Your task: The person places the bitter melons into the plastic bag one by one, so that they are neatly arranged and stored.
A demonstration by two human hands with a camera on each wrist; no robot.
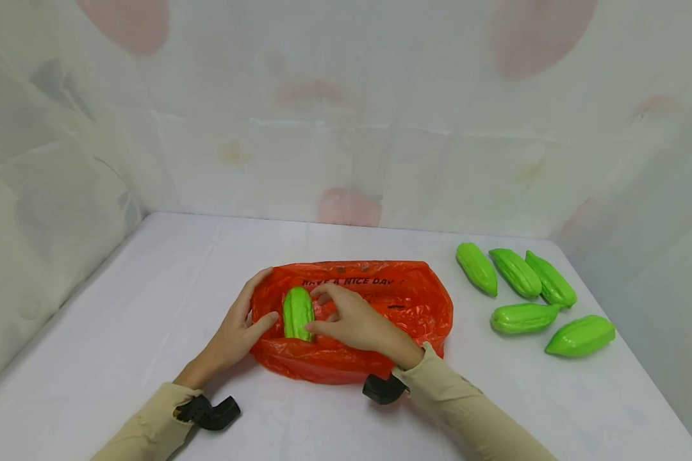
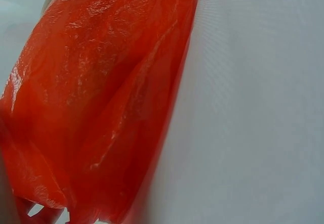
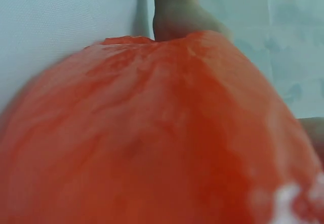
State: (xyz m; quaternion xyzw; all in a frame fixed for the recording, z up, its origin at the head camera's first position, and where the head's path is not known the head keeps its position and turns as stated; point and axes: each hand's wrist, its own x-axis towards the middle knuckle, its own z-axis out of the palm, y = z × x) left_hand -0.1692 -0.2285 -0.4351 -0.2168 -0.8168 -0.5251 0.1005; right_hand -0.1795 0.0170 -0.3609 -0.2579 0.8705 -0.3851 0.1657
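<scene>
A red plastic bag (image 1: 346, 368) lies with its mouth spread wide on the table, black lettering on its inner far wall. Inside its left part is a bright green, ridged, elongated fruit (image 1: 297, 312), like a star fruit. My left hand (image 1: 239, 326) holds the bag's left rim, thumb on the inner side. Over the bag, my right hand (image 1: 352, 320) has thumb and fingers apart at the fruit's right side; the thumb tip is at its lower edge. Red film (image 2: 101, 92) fills much of the left wrist view, and the bag (image 3: 152, 133) hides the right fingers from the right wrist view.
Several more green ridged fruits lie right of the bag, among them one (image 1: 477, 269) near the back and one (image 1: 580, 336) near the right edge. A white cloth covers the table (image 1: 121, 333). Patterned cloth walls (image 1: 409, 166) rise at the back and sides.
</scene>
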